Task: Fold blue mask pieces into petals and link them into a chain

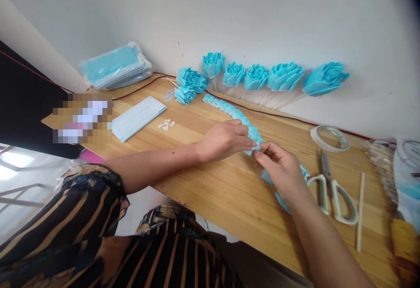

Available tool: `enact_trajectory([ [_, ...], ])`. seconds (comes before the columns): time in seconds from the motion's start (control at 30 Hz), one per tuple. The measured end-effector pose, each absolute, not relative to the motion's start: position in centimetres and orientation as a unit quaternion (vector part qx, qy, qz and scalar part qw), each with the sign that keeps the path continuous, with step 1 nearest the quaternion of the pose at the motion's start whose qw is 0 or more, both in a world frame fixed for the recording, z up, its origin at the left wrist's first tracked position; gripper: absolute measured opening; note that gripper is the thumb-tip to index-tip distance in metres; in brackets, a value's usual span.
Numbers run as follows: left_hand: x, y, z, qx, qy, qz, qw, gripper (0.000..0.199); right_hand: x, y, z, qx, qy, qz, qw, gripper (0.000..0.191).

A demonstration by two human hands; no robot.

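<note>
A long strip of pleated blue fabric (234, 112) runs from the back of the wooden table (190, 178) toward me. My left hand (223, 140) pinches its near end from the left, fingers closed on the pleats. From the right, my right hand (281, 168) grips the same end between thumb and fingers. Loose blue pieces (267, 176) lie under and beside my right hand, partly hidden by it. Scissors with pale handles (333, 189) rest just right of that hand, blades slightly apart.
Several blue fabric flowers on sticks (256, 77) lean against the wall. A tape roll (330, 138), a thin wooden stick (360, 211) and plastic bags (407, 178) are at the right. At the left are a stack of pale-blue face masks (139, 117), small white pieces (166, 124) and a bagged mask pack (114, 66).
</note>
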State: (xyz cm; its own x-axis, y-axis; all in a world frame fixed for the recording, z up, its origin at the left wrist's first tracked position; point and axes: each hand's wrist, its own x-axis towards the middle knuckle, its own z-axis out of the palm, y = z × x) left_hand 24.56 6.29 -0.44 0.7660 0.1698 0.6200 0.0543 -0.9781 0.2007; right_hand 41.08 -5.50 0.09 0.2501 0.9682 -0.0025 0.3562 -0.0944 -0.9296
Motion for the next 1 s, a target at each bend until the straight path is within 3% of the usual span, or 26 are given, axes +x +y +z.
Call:
enact_trajectory([
  [0.4, 24.3, 6.2, -0.1, 0.948, 0.037, 0.315, -0.028, 0.032, 41.0, -5.5, 0.2, -0.645, -0.489, 0.37, 0.455, 0.015],
  [0.6, 24.0, 6.1, 0.3, 0.943, 0.0, 0.328, -0.051, 0.026, 41.2, -5.4, -0.1, -0.644, -0.492, 0.373, 0.452, 0.017],
  [1.0, 24.1, 5.6, 0.9, 0.962, 0.032, 0.268, -0.047, 0.038, 41.2, -5.5, -0.2, -0.642, -0.495, 0.376, 0.45, 0.017],
])
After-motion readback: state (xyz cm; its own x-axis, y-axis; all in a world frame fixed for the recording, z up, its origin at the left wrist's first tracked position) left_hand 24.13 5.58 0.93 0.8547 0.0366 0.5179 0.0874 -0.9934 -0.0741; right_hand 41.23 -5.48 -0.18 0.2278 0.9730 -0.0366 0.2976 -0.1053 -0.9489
